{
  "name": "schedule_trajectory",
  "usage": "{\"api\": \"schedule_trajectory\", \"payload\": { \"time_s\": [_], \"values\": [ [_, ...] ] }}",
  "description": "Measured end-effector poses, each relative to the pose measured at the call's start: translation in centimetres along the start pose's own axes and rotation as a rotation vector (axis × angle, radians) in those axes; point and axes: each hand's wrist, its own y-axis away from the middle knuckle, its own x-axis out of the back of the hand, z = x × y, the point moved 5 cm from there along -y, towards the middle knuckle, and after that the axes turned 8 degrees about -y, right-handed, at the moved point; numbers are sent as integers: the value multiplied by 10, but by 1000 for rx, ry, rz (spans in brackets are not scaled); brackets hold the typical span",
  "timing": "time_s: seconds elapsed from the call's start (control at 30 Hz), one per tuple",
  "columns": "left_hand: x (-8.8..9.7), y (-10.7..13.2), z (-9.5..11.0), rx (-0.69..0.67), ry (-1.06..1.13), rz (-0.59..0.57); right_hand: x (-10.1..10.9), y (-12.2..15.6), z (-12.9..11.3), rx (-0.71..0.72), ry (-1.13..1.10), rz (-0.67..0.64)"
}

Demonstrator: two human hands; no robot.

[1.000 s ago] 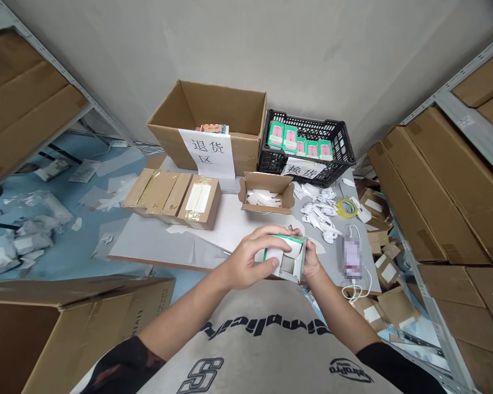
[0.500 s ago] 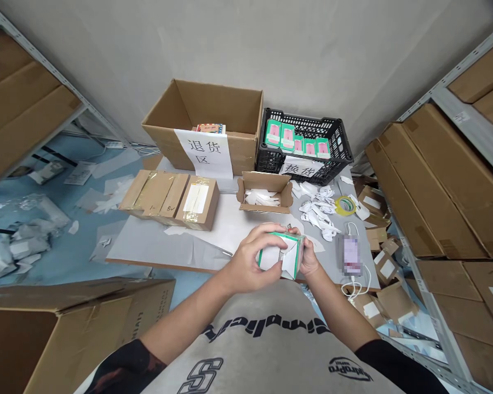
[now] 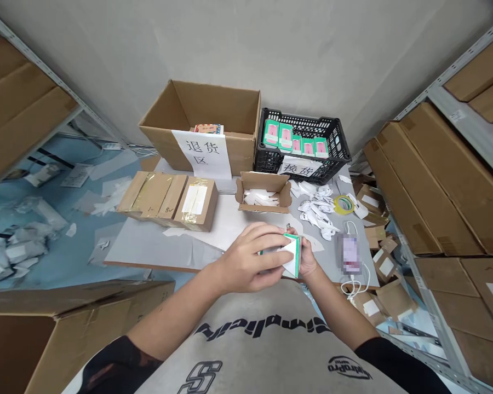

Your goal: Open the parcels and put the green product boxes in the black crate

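Both my hands hold a small white box with green edges (image 3: 291, 256) just above the near edge of the grey table (image 3: 148, 243). My left hand (image 3: 250, 260) covers most of the box from the left, its fingers laid across the front. My right hand (image 3: 308, 260) grips the box from the right side, mostly hidden behind it. An end flap of the box shows white, facing me.
On the table stand a large open carton with a paper sign (image 3: 203, 128), a black crate of green boxes (image 3: 302, 145), taped brown cartons (image 3: 168, 197), a small open carton (image 3: 263, 191), crumpled white papers (image 3: 318, 208), a tape roll (image 3: 345, 204) and a phone on a cable (image 3: 349, 253). Shelves of cartons flank both sides.
The open end of the box, showing its inside a second ago, has been folded closed. My left hand has slid over the box's front, and both hands sit slightly lower.
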Motion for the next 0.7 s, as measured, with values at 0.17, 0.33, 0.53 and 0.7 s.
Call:
{"api": "schedule_trajectory", "payload": {
  "time_s": [0.17,0.33,0.53,0.7],
  "values": [
    [2,-1,-3,-15,-30,-62,3,4,5,-46,-30,36],
    [9,-1,-2,-87,-45,-126,1,8,12,-90,-38,34],
    [14,-4,8,-152,-6,-207,-8,18,24,-296,4,20],
    [9,-1,9,-154,-41,-172,-16,20,26,-316,-19,0]
  ]
}}
